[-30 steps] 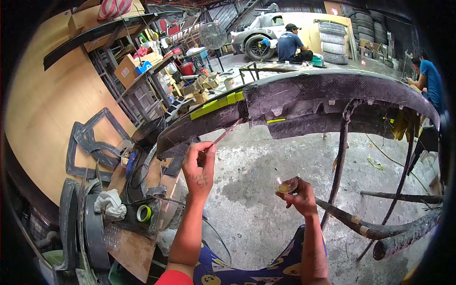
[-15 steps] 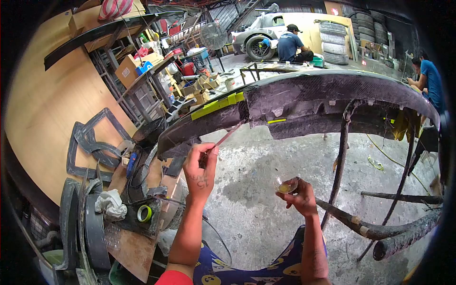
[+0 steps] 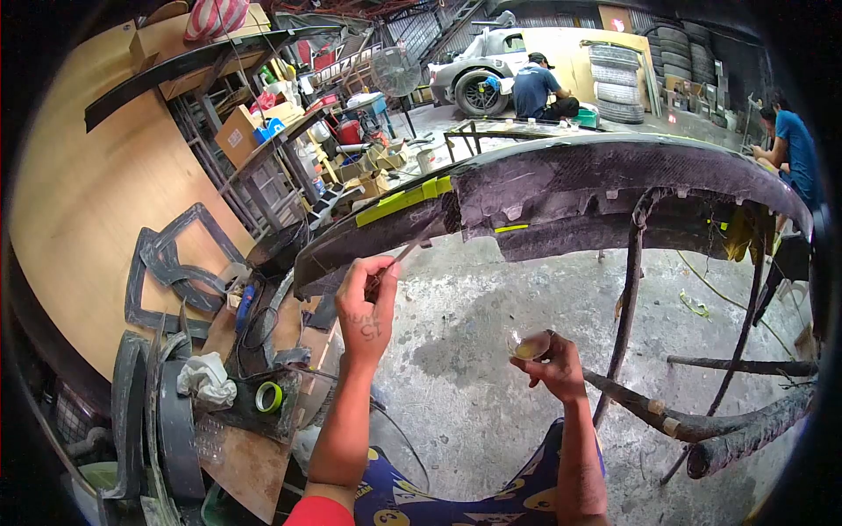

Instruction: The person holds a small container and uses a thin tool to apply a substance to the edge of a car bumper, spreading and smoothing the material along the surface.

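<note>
The left hand (image 3: 364,307) pinches a thin brush (image 3: 410,246), its tip against the dark bumper (image 3: 614,180). The right hand (image 3: 554,368) grips a small cup (image 3: 529,346) of yellowish liquid.

Thin brush (image 3: 405,252) tilted against dark bumper (image 3: 614,180); small clear cup (image 3: 528,345) holds yellowish liquid.

Black bumper (image 3: 614,180), yellow-green tape (image 3: 399,200); cup (image 3: 529,345) liquid amber.
</note>
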Tool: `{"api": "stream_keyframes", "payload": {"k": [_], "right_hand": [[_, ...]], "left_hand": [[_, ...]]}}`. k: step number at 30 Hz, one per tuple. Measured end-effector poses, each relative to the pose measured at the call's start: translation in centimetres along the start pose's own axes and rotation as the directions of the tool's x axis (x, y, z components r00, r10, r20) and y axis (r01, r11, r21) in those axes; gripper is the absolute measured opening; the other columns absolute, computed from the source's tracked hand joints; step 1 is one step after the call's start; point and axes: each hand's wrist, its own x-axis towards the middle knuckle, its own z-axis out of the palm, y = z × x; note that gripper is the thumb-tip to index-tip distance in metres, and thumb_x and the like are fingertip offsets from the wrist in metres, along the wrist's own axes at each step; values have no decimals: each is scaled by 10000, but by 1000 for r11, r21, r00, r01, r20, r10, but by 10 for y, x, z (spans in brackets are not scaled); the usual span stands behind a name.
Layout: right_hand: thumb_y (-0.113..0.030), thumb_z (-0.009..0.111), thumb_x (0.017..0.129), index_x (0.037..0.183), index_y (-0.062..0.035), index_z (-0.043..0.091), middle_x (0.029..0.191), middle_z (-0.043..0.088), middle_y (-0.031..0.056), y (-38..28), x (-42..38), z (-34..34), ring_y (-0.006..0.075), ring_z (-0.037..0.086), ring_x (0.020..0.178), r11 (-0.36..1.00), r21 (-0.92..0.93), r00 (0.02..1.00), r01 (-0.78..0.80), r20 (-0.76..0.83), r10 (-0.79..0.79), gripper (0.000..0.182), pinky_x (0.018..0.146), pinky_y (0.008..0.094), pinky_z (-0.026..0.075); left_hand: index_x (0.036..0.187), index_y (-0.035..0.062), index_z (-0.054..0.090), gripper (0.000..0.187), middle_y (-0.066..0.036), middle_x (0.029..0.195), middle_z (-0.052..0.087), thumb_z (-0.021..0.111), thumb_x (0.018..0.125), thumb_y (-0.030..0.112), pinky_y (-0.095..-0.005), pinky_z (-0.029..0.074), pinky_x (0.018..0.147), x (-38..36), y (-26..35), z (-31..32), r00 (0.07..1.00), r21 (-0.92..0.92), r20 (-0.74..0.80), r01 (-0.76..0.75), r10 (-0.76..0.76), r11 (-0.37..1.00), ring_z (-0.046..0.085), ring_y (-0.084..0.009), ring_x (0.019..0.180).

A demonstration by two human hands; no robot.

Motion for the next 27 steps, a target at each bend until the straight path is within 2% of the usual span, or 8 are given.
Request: {"api": "stream_keyframes", "payload": {"k": [5,7,11,14,22,23,24,27], "right_hand": [[-101,876,796,1023,35,643,858,698,69,6,1,-2,92,628,639,1000,-4,1000,0,2,0,352,476,247,519],[-112,883,791,1027,34,644,861,698,70,7,2,-2,94,625,637,1000,20,1000,16,7,-16,366,475,249,516],[-119,888,788,1033,36,644,864,699,72,9,3,-1,97,625,636,1000,28,1000,15,-6,-15,378,475,253,517],[-117,885,790,1034,37,646,866,699,72,8,3,-1,97,626,637,1000,-6,1000,-7,-2,7,375,477,254,521],[-67,853,789,1053,49,656,886,711,81,7,4,0,101,637,643,999,-35,1000,11,15,-10,349,489,251,517],[-67,853,789,1053,49,656,886,711,81,6,3,1,101,637,643,999,-35,1000,4,9,-3,349,489,251,517],[-61,851,781,1058,47,658,878,711,78,6,3,1,101,638,654,998,-50,1000,27,10,-26,354,497,251,523],[-51,852,758,1072,32,665,832,699,69,7,0,0,102,629,658,997,-55,999,50,-1,-50,375,519,262,521]], "left_hand": [[1042,-11,665,126,-14,860,672,689,986,100,-226,478,708,5,-1,-1,999,-13,34,31,-30,999,592,-62,757],[1021,-7,676,118,-53,828,665,693,980,102,-259,464,621,8,-2,1,999,-12,28,-25,26,1000,566,-85,688],[1022,-9,674,113,-55,834,666,688,982,95,-261,466,623,18,-3,0,999,-17,3,-48,48,999,570,-90,689],[1048,-17,669,131,-42,908,708,683,994,101,-240,517,763,22,8,-3,999,41,47,-6,4,999,653,-82,831],[1039,-15,673,117,-60,841,667,687,985,89,-257,481,639,24,12,1,999,-27,-8,-45,44,999,587,-92,707],[1047,-10,677,109,11,897,680,697,979,72,-212,484,734,19,16,-5,998,-44,29,57,-55,997,600,-48,803],[1047,-10,677,109,11,897,680,697,979,72,-212,484,734,15,21,-11,997,-50,42,66,-64,997,600,-48,803],[1005,-3,691,97,-8,850,656,732,923,30,-222,484,709,6,44,-25,960,19,281,-19,13,1000,610,-69,761]]}}
